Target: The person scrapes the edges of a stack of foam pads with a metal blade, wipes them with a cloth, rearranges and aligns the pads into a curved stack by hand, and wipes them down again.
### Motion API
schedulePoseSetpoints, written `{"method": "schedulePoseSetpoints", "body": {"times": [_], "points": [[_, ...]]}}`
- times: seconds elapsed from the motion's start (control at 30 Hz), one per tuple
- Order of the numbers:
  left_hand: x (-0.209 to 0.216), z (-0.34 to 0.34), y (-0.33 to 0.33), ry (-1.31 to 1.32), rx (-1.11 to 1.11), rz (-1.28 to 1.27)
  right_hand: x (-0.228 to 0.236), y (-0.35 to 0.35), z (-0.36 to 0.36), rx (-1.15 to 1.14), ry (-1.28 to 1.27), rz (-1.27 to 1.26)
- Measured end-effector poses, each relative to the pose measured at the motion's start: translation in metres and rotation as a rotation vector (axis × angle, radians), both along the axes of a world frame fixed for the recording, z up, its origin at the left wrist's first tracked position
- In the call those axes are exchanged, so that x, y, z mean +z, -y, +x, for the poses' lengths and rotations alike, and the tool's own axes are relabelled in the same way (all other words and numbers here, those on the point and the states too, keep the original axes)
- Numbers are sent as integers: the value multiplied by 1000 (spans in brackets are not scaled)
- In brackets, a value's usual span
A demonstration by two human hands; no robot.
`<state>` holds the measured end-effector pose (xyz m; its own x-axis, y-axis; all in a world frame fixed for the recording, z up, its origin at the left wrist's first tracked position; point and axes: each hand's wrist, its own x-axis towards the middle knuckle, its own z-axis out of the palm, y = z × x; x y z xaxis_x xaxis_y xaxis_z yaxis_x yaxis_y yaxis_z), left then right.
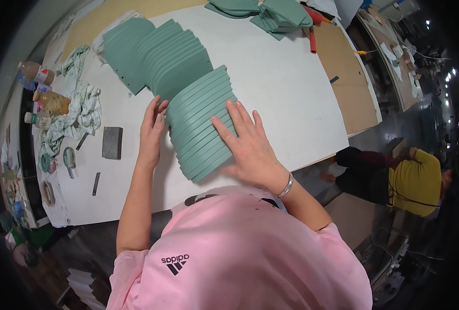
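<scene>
A stack of green curved-edge panels [201, 126], fanned into overlapping steps, lies on the white tabletop in front of me. My left hand [153, 132] is at its left side, fingers extended upward, the fingertips close to the panel edges; whether they touch is hard to see. On the right side of the same stack my right hand [250, 147] rests with fingers spread over the panel edges. A second fanned stack of green panels [180, 62] adjoins it at the far side, and further left lie more green panels [123, 51] with small holes near the edge.
More green panels [281, 18] lie at the far right beside a red-handled tool [312, 39]. At left are a dark grey block [112, 143], a stained cloth [79, 108], bottles [51, 102] and tape rolls [47, 194]. A person in yellow [415, 183] is beyond the table's right edge.
</scene>
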<state>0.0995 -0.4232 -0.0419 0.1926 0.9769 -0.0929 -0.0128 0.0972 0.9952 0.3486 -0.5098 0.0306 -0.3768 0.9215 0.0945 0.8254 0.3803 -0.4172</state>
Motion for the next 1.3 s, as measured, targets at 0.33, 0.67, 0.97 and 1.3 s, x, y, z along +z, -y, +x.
{"method": "schedulePoseSetpoints", "body": {"times": [0.33, 0.67, 0.97, 1.3], "points": [[-37, -20, 37, 189, 103, 22, -9, -4, -13, -2, 258, -9], [-59, -30, 109, -28, 78, 338, -21, -1, -20, -49, 321, 78], [-64, -5, 149, -189, 75, 352, -32, 3, -16, -51, 293, 180], [-59, 3, 137, -314, 151, 462, -34, 18, -11, -81, 286, 191]]}}
